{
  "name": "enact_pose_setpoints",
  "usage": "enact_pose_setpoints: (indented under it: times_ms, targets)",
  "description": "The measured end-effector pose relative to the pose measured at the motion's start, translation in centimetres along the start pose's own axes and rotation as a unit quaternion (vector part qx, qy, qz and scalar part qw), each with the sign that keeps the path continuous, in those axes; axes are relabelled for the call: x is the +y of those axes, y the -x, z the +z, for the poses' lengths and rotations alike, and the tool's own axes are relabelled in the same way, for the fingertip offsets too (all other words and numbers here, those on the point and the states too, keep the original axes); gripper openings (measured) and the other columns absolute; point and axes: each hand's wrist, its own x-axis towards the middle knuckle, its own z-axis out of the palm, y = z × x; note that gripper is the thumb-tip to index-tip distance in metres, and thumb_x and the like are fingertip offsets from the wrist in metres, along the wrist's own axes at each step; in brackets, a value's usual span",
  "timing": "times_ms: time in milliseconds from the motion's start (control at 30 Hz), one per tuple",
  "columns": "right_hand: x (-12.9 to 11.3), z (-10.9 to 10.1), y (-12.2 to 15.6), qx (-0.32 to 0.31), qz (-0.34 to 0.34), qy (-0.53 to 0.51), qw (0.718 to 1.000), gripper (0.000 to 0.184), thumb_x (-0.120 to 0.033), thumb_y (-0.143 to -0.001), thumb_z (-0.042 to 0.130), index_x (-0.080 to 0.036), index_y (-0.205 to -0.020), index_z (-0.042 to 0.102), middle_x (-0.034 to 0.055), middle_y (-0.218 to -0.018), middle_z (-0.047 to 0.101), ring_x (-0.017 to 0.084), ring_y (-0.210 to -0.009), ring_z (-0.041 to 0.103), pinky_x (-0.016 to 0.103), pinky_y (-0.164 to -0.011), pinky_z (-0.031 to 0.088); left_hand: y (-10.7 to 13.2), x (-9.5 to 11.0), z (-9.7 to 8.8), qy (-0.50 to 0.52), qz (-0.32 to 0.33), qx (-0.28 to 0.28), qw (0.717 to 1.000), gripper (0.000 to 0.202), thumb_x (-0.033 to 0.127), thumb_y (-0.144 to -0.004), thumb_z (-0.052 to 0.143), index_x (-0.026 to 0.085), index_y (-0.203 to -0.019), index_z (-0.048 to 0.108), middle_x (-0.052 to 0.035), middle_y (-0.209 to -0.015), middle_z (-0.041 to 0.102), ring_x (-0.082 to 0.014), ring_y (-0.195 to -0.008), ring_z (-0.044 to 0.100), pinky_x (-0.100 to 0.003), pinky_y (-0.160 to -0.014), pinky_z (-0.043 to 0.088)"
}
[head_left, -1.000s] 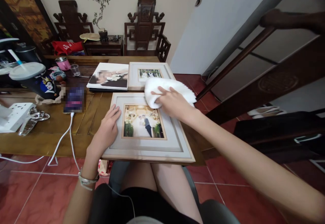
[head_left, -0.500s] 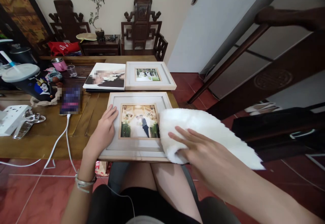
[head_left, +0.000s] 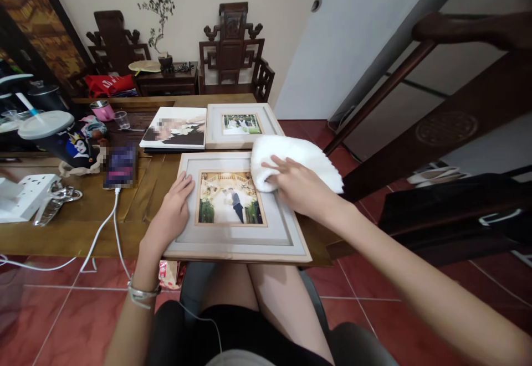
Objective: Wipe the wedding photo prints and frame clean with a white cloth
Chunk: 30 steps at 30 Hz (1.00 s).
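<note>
One cloth (head_left: 297,150), clamped in the right grip (head_left: 297,185), moved up one of two picture frames (head_left: 233,234), left grip (head_left: 171,211) unclenched.

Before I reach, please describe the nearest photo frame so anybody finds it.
On the wooden table, find the edge above the person's legs. The photo frame lies there, left hand on its left side, white cloth at its far right corner. Its photo is golden on top; the frame behind shows greenery.

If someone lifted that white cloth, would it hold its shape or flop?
The white cloth would probably flop, since it bunches softly under the right hand. It looks fluffy, so it is likely light for its size.
</note>
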Motion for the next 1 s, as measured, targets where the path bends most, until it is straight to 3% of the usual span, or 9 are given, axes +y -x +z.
enact_pose_setpoints:
  times_ms: [200,300,367,433,533,633,733,867,1000]
  targets:
    - [-3.7,-1.0,7.4,0.003,-0.052,-0.064,0.997,0.037,0.004,-0.060,0.049,-0.014,-0.080,0.075,0.0160,-0.131,0.062,0.036,-0.132,0.047,0.050,-0.108,0.044,0.0,0.2,0.1,-0.005,-0.007,0.007,1.000,0.053,0.004,-0.087,0.034,0.010,-0.136,0.051,-0.0139,-0.144,0.050,-0.0255,-0.142,0.033,-0.050,-0.118,0.030]
    - [-5.1,-2.9,10.3,-0.002,-0.071,-0.132,0.989,0.034,0.002,-0.059,0.051,-0.020,-0.074,0.073,0.0103,-0.127,0.065,0.033,-0.125,0.055,0.045,-0.102,0.050,0.0,0.4,0.1,-0.006,-0.010,0.003,1.000,0.052,0.004,-0.086,0.033,0.007,-0.135,0.052,-0.0160,-0.144,0.050,-0.0259,-0.142,0.033,-0.049,-0.118,0.030]
    - [-5.3,-4.3,10.7,-0.020,-0.086,-0.171,0.981,0.036,0.001,-0.060,0.050,-0.024,-0.072,0.072,0.0048,-0.124,0.068,0.030,-0.118,0.061,0.040,-0.096,0.054,0.0,0.5,0.0,-0.005,-0.011,0.001,1.000,0.052,0.003,-0.086,0.033,0.007,-0.135,0.052,-0.0160,-0.144,0.050,-0.0260,-0.142,0.033,-0.049,-0.118,0.030]
    - [-5.1,-5.3,9.8,-0.025,-0.078,-0.183,0.980,0.042,0.003,-0.063,0.046,-0.026,-0.077,0.072,0.0024,-0.127,0.066,0.028,-0.108,0.067,0.039,-0.089,0.058,0.0,0.6,-0.1,-0.006,-0.011,-0.004,1.000,0.052,0.004,-0.086,0.033,0.006,-0.135,0.052,-0.0164,-0.144,0.050,-0.0261,-0.142,0.033,-0.049,-0.118,0.030]
    - [-4.0,-5.2,6.7,0.016,-0.028,-0.148,0.988,0.052,0.005,-0.067,0.044,-0.022,-0.101,0.072,0.0087,-0.140,0.056,0.029,-0.106,0.068,0.042,-0.085,0.059,0.0,0.8,-0.2,-0.006,-0.012,-0.008,1.000,0.052,0.003,-0.086,0.032,0.004,-0.135,0.051,-0.0178,-0.145,0.049,-0.0260,-0.143,0.033,-0.048,-0.119,0.029]
    - [-2.9,-2.9,3.0,0.065,-0.005,-0.085,0.994,0.055,0.009,-0.067,0.046,-0.014,-0.111,0.069,0.0165,-0.148,0.045,0.036,-0.126,0.053,0.047,-0.093,0.054,0.0,0.8,-0.2,0.000,-0.014,-0.007,1.000,0.053,0.002,-0.086,0.032,0.007,-0.136,0.050,-0.0156,-0.145,0.049,-0.0252,-0.143,0.032,-0.048,-0.118,0.029]
    - [-2.3,0.2,0.4,0.073,-0.009,-0.040,0.997,0.056,0.011,-0.067,0.049,-0.012,-0.114,0.069,0.0189,-0.149,0.042,0.039,-0.136,0.039,0.052,-0.103,0.045,0.0,0.8,-0.2,0.005,-0.017,-0.006,1.000,0.054,0.002,-0.085,0.033,0.007,-0.137,0.050,-0.0159,-0.145,0.049,-0.0253,-0.143,0.032,-0.050,-0.118,0.030]
    - [-2.6,2.7,-0.6,0.075,-0.046,-0.016,0.996,0.050,0.009,-0.072,0.053,-0.013,-0.113,0.070,0.0197,-0.145,0.048,0.040,-0.137,0.038,0.057,-0.110,0.035,0.1,0.7,0.0,0.012,-0.019,-0.001,1.000,0.054,0.002,-0.086,0.032,0.007,-0.136,0.051,-0.0167,-0.144,0.050,-0.0256,-0.143,0.032,-0.051,-0.118,0.030]
    - [-3.2,2.7,0.7,0.073,-0.086,-0.032,0.993,0.045,0.006,-0.070,0.059,-0.014,-0.108,0.072,0.0199,-0.143,0.050,0.041,-0.135,0.041,0.058,-0.110,0.036,0.2,0.7,0.0,0.021,-0.023,0.003,0.999,0.052,0.005,-0.088,0.032,0.008,-0.136,0.051,-0.0160,-0.145,0.049,-0.0253,-0.143,0.032,-0.052,-0.118,0.029]
